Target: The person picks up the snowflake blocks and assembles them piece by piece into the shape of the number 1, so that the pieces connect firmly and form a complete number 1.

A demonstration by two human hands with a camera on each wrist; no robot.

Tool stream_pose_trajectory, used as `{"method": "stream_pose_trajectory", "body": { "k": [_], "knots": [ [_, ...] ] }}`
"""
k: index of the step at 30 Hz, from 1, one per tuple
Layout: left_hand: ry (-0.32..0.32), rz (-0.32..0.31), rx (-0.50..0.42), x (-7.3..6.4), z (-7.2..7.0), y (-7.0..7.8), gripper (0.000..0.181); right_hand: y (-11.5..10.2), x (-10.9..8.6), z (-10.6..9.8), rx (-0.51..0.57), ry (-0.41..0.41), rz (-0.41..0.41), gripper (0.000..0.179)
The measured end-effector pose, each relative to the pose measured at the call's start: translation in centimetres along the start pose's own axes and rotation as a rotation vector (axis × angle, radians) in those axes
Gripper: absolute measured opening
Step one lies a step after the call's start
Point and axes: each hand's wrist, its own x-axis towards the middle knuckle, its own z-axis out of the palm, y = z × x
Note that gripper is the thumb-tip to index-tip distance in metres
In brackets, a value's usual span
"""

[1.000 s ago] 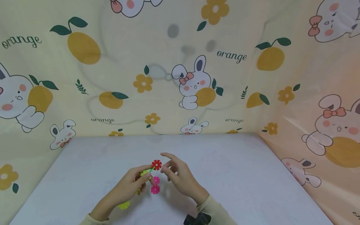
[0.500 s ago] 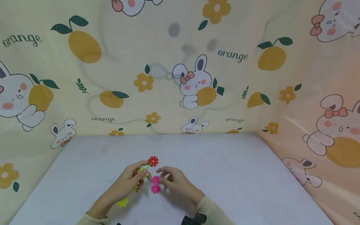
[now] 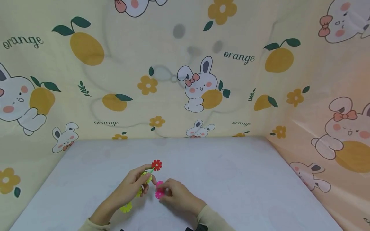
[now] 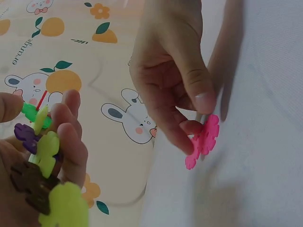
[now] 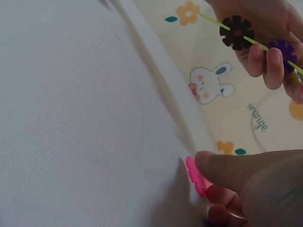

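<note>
My left hand (image 3: 125, 189) holds a chain of interlocking snowflake discs across its fingers. A red disc (image 3: 156, 165) tops the chain, and a yellow-green disc (image 3: 126, 207) hangs at the lower end. In the left wrist view a green disc (image 4: 35, 115), a purple disc (image 4: 27, 137) and a brown disc (image 4: 35, 187) sit among the yellow-green ones. Low over the table, my right hand (image 3: 183, 197) pinches a pair of pink snowflake discs (image 4: 208, 135) between thumb and fingers. The fingers partly hide the pair in the head view.
The white table (image 3: 245, 179) spreads out around both hands. Behind it hangs a cream cloth (image 3: 130, 64) printed with rabbits and oranges, and a similar cloth panel (image 3: 312, 128) borders the right side.
My right hand has come down from beside the red disc to the pink discs, and its fingers have closed on them. The left hand with the chain has shifted slightly left.
</note>
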Motion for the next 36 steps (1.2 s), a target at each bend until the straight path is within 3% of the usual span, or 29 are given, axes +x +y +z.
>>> {"method": "stream_pose_trajectory", "body": {
  "k": [16, 21, 31, 36],
  "knots": [
    [0.006, -0.006, 0.008, 0.05, -0.03, 0.1, 0.046, -0.41, -0.09, 0.16, -0.137, -0.017, 0.033, 0.034],
    [-0.012, 0.001, -0.016, -0.13, -0.06, 0.24, 0.046, -0.39, -0.06, 0.23, -0.168, -0.026, 0.033, 0.027],
    [-0.039, -0.004, -0.019, -0.19, 0.02, 0.21, 0.038, -0.25, -0.14, 0.25, -0.144, -0.01, -0.015, 0.019],
    [-0.036, 0.041, 0.006, -0.09, 0.13, 0.06, 0.029, -0.43, -0.06, 0.0, -0.071, 0.009, -0.052, 0.013]
  ]
}}
